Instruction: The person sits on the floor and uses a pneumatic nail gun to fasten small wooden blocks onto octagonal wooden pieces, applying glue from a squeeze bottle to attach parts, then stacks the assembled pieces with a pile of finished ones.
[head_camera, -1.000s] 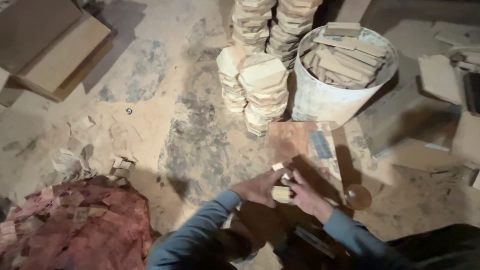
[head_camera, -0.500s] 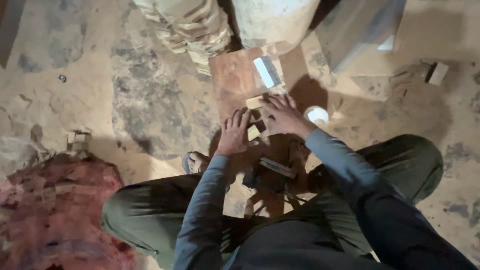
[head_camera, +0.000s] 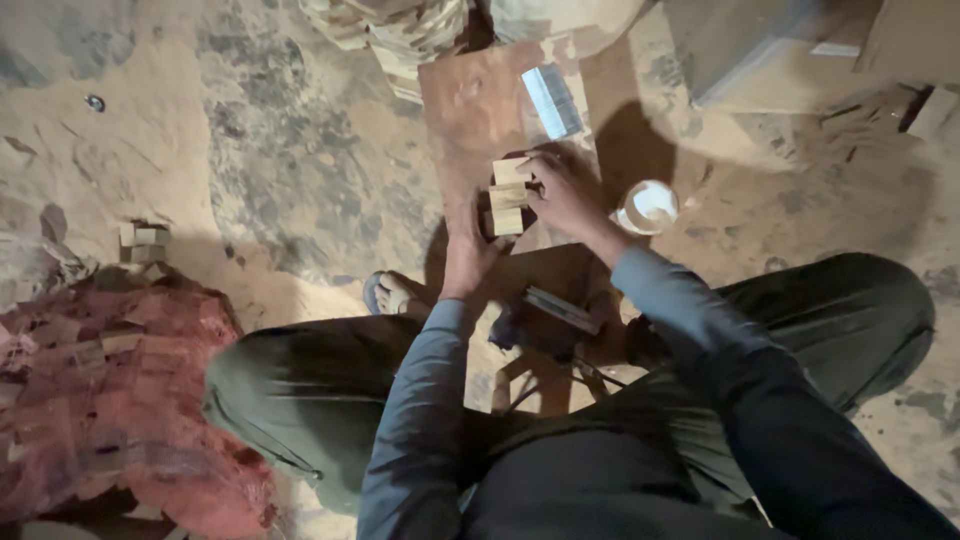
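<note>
Three small pale wooden blocks (head_camera: 508, 196) lie in a row on a reddish-brown board (head_camera: 470, 110) on the sandy ground. My left hand (head_camera: 466, 245) presses against the left side of the row. My right hand (head_camera: 560, 190) holds the row from the right, fingers curled over the top block. I sit with both knees bent, in dark green trousers and a blue-grey long-sleeved shirt.
A grey sanding block (head_camera: 552, 100) lies on the board's far end. A small white-filled cup (head_camera: 648, 206) stands right of my right hand. A red mesh sack of wood pieces (head_camera: 110, 390) sits at left. Stacked blocks (head_camera: 400, 30) stand beyond the board. A dark tool (head_camera: 560, 310) lies between my legs.
The view has tilted further down and closer. My hands stay on the blocks, now lined up in a straight row between them.
</note>
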